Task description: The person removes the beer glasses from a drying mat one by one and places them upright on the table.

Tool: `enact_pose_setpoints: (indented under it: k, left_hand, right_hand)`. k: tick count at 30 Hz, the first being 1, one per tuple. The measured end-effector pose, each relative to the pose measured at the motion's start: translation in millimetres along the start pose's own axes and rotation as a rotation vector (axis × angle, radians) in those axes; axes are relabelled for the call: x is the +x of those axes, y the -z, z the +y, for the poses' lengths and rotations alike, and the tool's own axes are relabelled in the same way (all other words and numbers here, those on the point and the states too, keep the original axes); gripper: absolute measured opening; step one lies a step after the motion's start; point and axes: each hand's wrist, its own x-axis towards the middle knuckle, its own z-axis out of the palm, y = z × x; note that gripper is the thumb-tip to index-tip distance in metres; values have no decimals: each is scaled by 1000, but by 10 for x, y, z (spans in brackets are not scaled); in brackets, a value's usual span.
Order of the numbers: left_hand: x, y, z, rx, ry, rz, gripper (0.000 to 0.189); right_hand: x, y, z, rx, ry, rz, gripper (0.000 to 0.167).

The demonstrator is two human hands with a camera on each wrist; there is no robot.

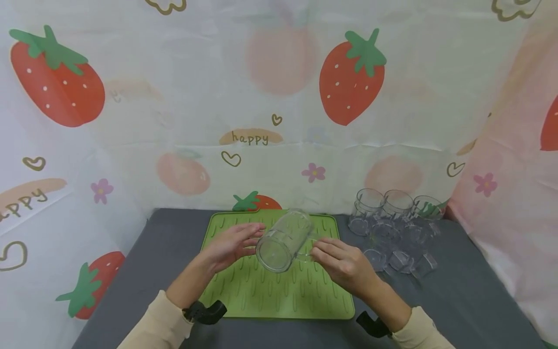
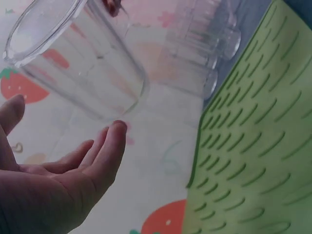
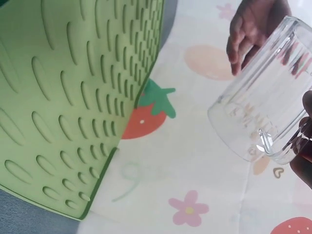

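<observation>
A clear mug (image 1: 285, 237) is held tilted above the green ribbed mat (image 1: 248, 300). My right hand (image 1: 344, 261) grips it by the handle, on the mug's right side. To its left, my left hand (image 1: 233, 246) has its fingers extended, fingertips close beside the mug's wall. The left wrist view shows the palm turned up and the fingers of that left hand (image 2: 73, 180) just below the mug (image 2: 92, 63). In the right wrist view, dark fingers (image 3: 303, 146) curl at the handle of the mug (image 3: 258, 97).
Several more clear mugs (image 1: 368, 213) stand grouped at the back right of the grey-covered table (image 1: 462, 300), right of the mat. A strawberry-print cloth (image 1: 196, 121) hangs behind the table and along its sides.
</observation>
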Motion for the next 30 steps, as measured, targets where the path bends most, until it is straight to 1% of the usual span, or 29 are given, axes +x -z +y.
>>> enact_pose_setpoints:
  k: [4, 9, 11, 13, 17, 21, 24, 30]
  left_hand:
    - [63, -63, -22, -87, 26, -62, 70]
    - [107, -151, -42, -232, 64, -154, 72]
    - [120, -181, -40, -267, 86, -184, 75]
    - [132, -202, -34, -278, 114, -198, 80]
    - [141, -227, -26, -315, 172, -214, 83]
    - [134, -236, -28, -375, 216, -224, 80]
    - [131, -238, -35, -401, 229, -221, 79]
    - [135, -249, -37, -409, 238, -188, 80]
  right_hand:
    - [-6, -14, -11, 5, 9, 7, 27]
    - [-9, -19, -14, 8, 6, -8, 28]
    - [-10, -26, -15, 12, 9, -6, 28]
    - [-15, -36, -15, 15, 12, -5, 27]
    - [-24, -53, -17, 16, 29, 9, 27]
    - [-30, -61, -26, 16, 53, 31, 26]
    - [-39, -62, -33, 16, 61, 33, 26]
    - [-53, -55, -39, 11, 43, -9, 26]
